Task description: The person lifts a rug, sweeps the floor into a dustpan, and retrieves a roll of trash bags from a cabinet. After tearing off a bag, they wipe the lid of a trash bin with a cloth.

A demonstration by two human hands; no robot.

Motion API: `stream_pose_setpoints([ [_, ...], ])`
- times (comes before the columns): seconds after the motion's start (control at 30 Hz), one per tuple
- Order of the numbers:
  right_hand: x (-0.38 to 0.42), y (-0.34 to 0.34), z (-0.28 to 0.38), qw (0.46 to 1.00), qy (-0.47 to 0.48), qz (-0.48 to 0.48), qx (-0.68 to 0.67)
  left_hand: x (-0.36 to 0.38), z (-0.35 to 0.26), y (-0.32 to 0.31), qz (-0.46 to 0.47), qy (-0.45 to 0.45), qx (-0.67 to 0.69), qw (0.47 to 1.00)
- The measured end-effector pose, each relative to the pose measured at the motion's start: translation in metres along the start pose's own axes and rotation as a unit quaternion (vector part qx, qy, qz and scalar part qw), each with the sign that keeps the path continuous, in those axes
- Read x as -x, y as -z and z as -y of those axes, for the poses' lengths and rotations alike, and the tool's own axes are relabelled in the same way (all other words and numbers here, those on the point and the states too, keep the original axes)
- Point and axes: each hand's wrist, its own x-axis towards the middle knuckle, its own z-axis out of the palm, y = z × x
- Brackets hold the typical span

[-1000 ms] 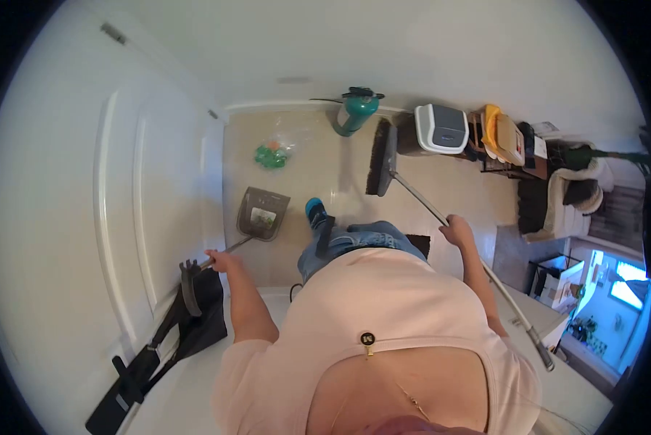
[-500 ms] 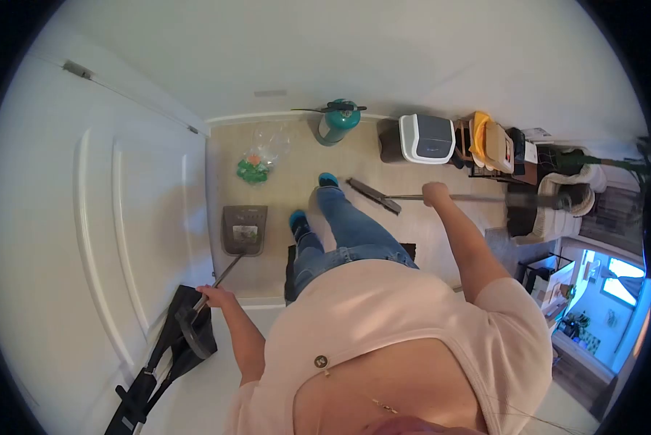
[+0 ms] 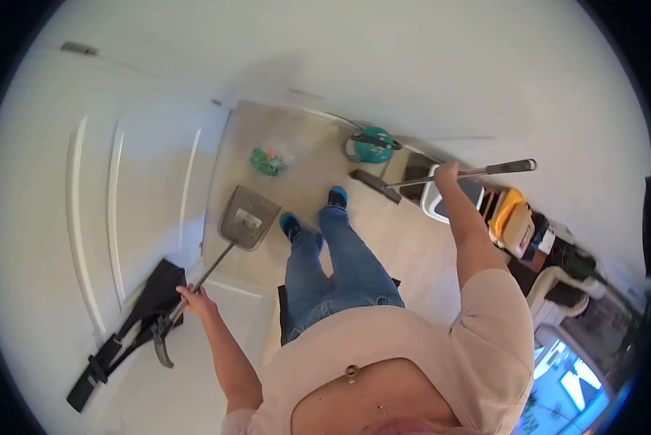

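Note:
Low on the left, my left hand [image 3: 196,299] grips the handle of a long-handled grey dustpan [image 3: 248,217]. The pan end is ahead of my feet on the left, beside the door, with a pale label on it. Out to the right, my right hand [image 3: 447,174] is closed around the pole of a broom [image 3: 377,185]. The broom's dark head is near the floor in front of my right foot, and its black grip points up to the right. A crumpled plastic bag with green and orange contents [image 3: 269,161] lies on the floor beyond the dustpan.
Along the far wall stand a teal tank-like canister [image 3: 373,147] and a white bin with a grey lid [image 3: 452,196]. Further right is a shelf with a yellow item [image 3: 510,206]. A white door [image 3: 151,181] is on the left, with a black strapped object [image 3: 147,297] against it.
My right hand has raised the broom's grip end, so the pole slants upward to the right. My left hand and the dustpan have shifted slightly. The whole view has turned.

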Motion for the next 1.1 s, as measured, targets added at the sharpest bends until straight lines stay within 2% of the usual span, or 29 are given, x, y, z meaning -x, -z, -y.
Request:
stream_pose_setpoints([
  [0.07, -0.015, 0.005, -0.007, 0.999, 0.003, -0.022, 0.028, 0.004, 0.001, -0.005, 0.015, 0.002, 0.012, 1.0],
  [0.17, -0.013, 0.018, -0.022, 0.971, 0.029, -0.23, 0.053, 0.006, 0.004, -0.012, 0.014, 0.001, 0.032, 0.999],
  [0.27, -0.001, 0.038, -0.022, 0.941, 0.056, -0.334, -0.015, 0.003, 0.001, -0.016, 0.021, 0.007, 0.039, 0.999],
  [0.37, 0.013, 0.078, 0.004, 0.962, 0.073, -0.185, -0.187, -0.001, -0.005, -0.018, 0.005, 0.006, 0.045, 0.999],
  [0.47, 0.017, 0.109, 0.045, 0.93, 0.126, -0.072, -0.336, 0.0, -0.02, -0.019, 0.011, 0.01, 0.032, 0.999],
  [0.57, 0.013, 0.116, 0.091, 0.886, 0.244, -0.086, -0.386, -0.008, -0.032, -0.026, 0.029, 0.01, 0.016, 0.999],
  [0.67, 0.002, 0.131, 0.13, 0.864, 0.289, -0.049, -0.41, -0.027, -0.037, -0.033, 0.052, 0.012, 0.01, 0.999],
  [0.77, -0.008, 0.149, 0.137, 0.9, 0.203, -0.031, -0.385, -0.034, -0.035, -0.041, 0.067, 0.003, -0.012, 0.998],
  [0.87, -0.031, 0.061, 0.122, 0.921, 0.032, 0.09, -0.377, -0.031, -0.047, -0.059, 0.083, 0.004, -0.04, 0.996],
  [0.97, -0.037, -0.132, 0.117, 0.946, 0.135, 0.07, -0.287, -0.042, -0.056, -0.078, 0.083, 0.015, -0.05, 0.995],
  [1.03, 0.018, -0.048, 0.09, 0.908, 0.041, 0.226, -0.35, -0.045, -0.061, -0.097, 0.078, 0.008, -0.054, 0.995],
  [1.1, 0.025, -0.047, 0.088, 0.921, 0.125, 0.212, -0.301, -0.051, -0.066, -0.114, 0.09, 0.016, -0.074, 0.993],
])
